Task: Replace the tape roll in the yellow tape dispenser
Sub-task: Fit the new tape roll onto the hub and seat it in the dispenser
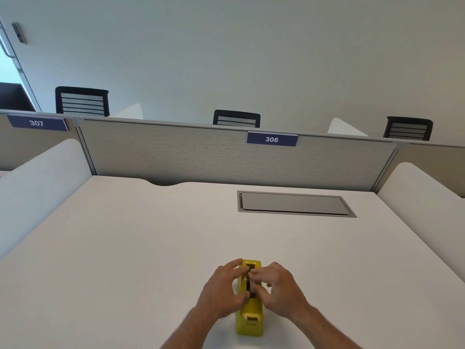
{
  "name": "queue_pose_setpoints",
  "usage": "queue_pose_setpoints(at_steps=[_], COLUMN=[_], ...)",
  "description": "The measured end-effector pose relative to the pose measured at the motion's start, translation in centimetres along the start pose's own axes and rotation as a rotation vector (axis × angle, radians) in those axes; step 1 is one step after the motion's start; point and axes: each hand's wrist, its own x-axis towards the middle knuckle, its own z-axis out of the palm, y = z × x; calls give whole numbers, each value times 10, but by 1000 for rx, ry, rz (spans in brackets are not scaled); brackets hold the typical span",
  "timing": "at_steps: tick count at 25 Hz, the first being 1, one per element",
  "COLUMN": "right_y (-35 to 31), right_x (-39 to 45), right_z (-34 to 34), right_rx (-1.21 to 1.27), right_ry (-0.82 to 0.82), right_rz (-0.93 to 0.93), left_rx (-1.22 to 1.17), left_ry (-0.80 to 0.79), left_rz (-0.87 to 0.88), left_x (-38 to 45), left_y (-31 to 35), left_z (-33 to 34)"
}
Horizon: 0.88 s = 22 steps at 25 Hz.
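Note:
The yellow tape dispenser (249, 316) stands on the white desk (141, 243) near the front edge, its long axis pointing away from me, cutter end nearest. A dark tape roll (248, 283) sits in its middle slot, mostly hidden by fingers. My left hand (222, 289) grips the dispenser's left side, thumb and fingers around the body. My right hand (278, 289) comes in from the right, fingertips pinched on the roll at the slot.
A grey flip-lid cable box (294, 204) is set into the desk at the back right. A grey partition (201, 152) labelled 306 closes the far edge. White side dividers (42, 182) flank the desk. Black chairs stand beyond the partition.

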Motion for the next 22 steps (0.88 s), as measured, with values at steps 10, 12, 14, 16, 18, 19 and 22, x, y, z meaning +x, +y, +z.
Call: queue_pose_setpoints(at_steps=[10,12,14,16,18,19,22], right_y=[-3,-2,-1,0,0,1,4], right_x=[9,11,13,12,12,12,15], right_z=[-9,-10,-12,-13,-14,-14,-15], right_rx=[-158,-161,-162,-170,-185,-192,-176], right_ry=[-98,-105,-104,-115,-132,-129,-99], right_rz=[-145,-149,-156,-179,-193,-192,-172], left_rx=[-66,-66,-63,-67,-69,-72,-72], left_ry=[-7,0,5,6,2,1,5], left_rz=[-71,-67,-68,-69,-72,-72,-64], left_x=[5,5,5,5,5,6,5], left_y=[8,9,10,11,11,11,12], left_z=[1,0,0,0,0,0,-1])
